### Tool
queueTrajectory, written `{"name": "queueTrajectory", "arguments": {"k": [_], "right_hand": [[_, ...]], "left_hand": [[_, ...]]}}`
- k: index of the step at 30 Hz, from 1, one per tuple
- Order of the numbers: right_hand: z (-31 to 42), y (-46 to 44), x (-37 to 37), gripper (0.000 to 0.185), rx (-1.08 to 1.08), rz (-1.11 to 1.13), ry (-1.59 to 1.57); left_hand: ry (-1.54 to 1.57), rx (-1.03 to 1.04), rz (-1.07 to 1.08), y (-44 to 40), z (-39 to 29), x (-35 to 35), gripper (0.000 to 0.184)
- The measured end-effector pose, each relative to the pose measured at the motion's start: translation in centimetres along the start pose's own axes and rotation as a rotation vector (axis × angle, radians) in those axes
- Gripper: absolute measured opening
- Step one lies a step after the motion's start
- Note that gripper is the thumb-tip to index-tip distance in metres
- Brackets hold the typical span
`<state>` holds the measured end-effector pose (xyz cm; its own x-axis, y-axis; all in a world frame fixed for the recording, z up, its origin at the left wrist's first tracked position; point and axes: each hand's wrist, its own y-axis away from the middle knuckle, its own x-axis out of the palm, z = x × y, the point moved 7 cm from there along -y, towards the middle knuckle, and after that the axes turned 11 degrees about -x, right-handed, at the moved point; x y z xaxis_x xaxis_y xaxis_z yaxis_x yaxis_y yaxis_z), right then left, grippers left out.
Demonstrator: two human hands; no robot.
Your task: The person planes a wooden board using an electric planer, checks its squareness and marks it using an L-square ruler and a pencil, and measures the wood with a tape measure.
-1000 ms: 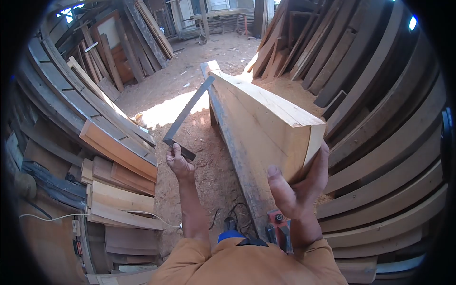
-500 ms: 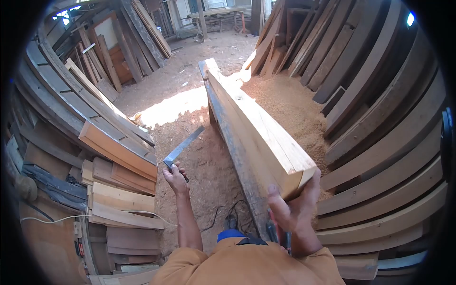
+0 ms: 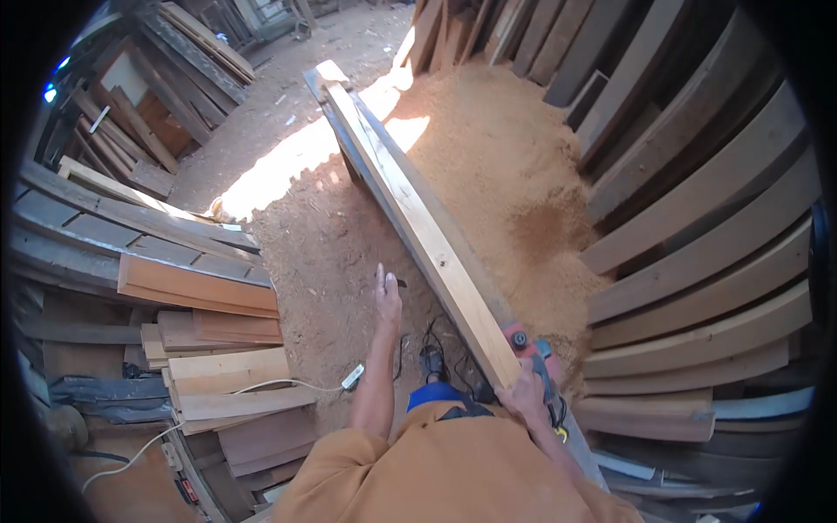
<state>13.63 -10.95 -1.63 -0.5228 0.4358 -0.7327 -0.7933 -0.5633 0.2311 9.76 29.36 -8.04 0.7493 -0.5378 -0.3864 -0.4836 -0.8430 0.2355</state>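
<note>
A long pale wooden beam [image 3: 427, 235] lies lengthwise along a narrow workbench [image 3: 466, 270], its near end toward my body. My right hand [image 3: 525, 399] is closed around that near end. Left of the bench, my left hand [image 3: 389, 301] is raised over the floor, clear of the beam. It grips the square; only a short dark piece of the square [image 3: 401, 282] shows beside the fingers, and the rest is hidden. Just right of the beam's near end sits a red and dark power tool [image 3: 523, 342], close to my right hand.
Stacked boards [image 3: 228, 370] and a white cable [image 3: 270, 382] with a small white block lie on the left. Long planks [image 3: 697, 336] line the right side. Sawdust [image 3: 506, 174] covers the floor beyond the bench. My shoe [image 3: 431, 360] shows beside dark cords.
The beam has come down from its raised, tilted position onto the bench. My right hand lowered with its end. My left hand moved right, and the square's blade no longer shows. The view tilted downward.
</note>
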Motion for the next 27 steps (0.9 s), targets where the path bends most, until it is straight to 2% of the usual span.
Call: {"name": "queueTrajectory", "arguments": {"k": [3,6,9,12,13,16,17,20,23,26,27], "right_hand": [[-1.5,-0.1,4.0,0.070,0.093,0.094,0.105],[-2.7,-0.9,6.6,0.064,0.077,0.117,0.128],[-4.9,-1.0,9.3,0.059,0.058,0.116,0.121],[-3.2,-2.6,7.4,0.057,0.091,0.157,0.162],[-3.0,-2.9,7.4,0.056,0.094,0.167,0.169],[-3.3,-3.7,8.0,0.055,0.060,0.162,0.197],[-3.5,-4.0,8.0,0.055,0.041,0.154,0.213],[-3.1,-4.7,6.5,0.057,0.126,0.409,0.224],[-1.4,-4.9,0.6,0.049,0.014,0.181,0.051],[-4.6,-4.7,-4.4,0.043,0.060,-0.016,0.114],[-5.8,-4.5,-5.3,0.045,0.129,0.012,0.107]], "left_hand": [[-0.163,-0.310,0.196,2.9,-3.9,2.4,0.067],[-0.127,-0.186,0.188,0.6,3.4,8.1,0.062],[-0.174,-0.267,0.384,0.6,6.4,11.7,0.050],[0.085,-0.301,0.378,-0.8,7.3,12.8,0.037],[0.016,-0.396,0.411,0.0,4.7,12.0,0.032],[0.170,-0.285,0.405,-1.4,4.9,12.7,0.030],[0.162,-0.322,0.423,-1.6,5.5,12.9,0.036],[0.223,-0.163,0.390,-2.1,6.6,13.6,0.046],[0.076,-0.229,0.355,-0.5,5.6,12.7,0.056],[-0.057,-0.252,0.402,3.3,3.8,12.4,0.061],[-0.051,-0.250,0.432,4.2,4.8,12.8,0.064]]}}
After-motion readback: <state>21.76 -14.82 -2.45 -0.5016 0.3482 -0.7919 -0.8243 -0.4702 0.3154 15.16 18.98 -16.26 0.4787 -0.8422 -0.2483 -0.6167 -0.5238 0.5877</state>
